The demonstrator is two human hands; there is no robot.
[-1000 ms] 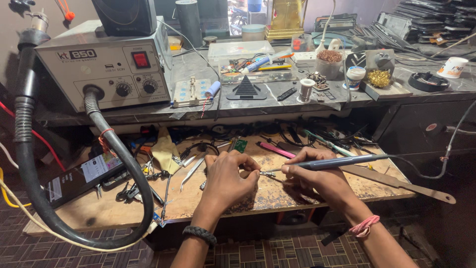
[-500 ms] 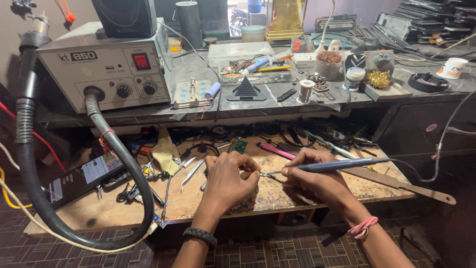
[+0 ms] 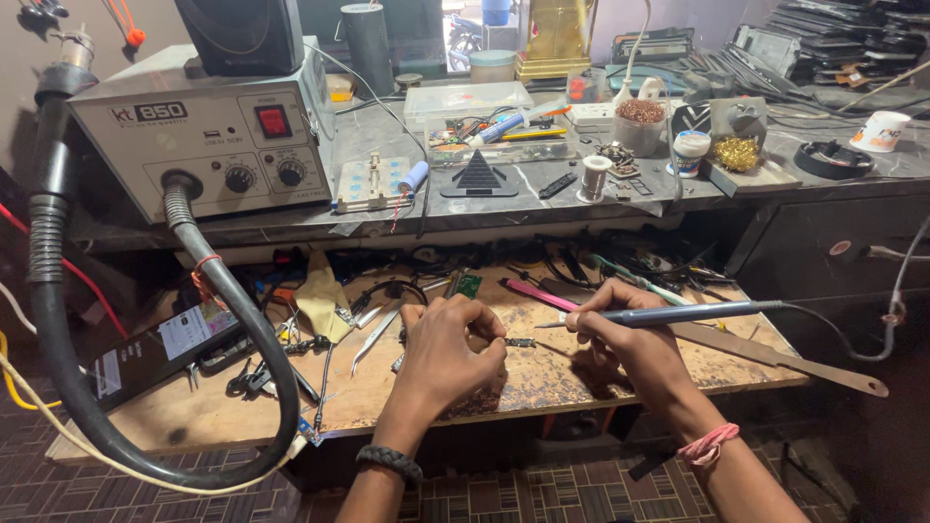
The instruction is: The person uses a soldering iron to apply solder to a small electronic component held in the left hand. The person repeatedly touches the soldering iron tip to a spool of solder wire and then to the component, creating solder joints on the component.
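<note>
My right hand (image 3: 620,334) grips a blue-handled soldering iron (image 3: 678,313) like a pen, its tip pointing left toward a small dark component (image 3: 520,342) on the worn wooden board (image 3: 387,387). My left hand (image 3: 450,349) is curled over the board just left of that part, fingers pinched on something small that the hand hides. The iron's cord runs off to the right. A black braided band sits on my left wrist, a pink one on my right.
A grey hot-air rework station (image 3: 208,136) with a thick black hose (image 3: 232,320) stands at the left. Tweezers (image 3: 373,334), a small green circuit board (image 3: 470,284), a pink tool (image 3: 538,293) and cables litter the board. The shelf behind holds a solder spool (image 3: 594,176) and jars.
Both hands stay nearly in place; the iron's tip has shifted slightly over the small part.
</note>
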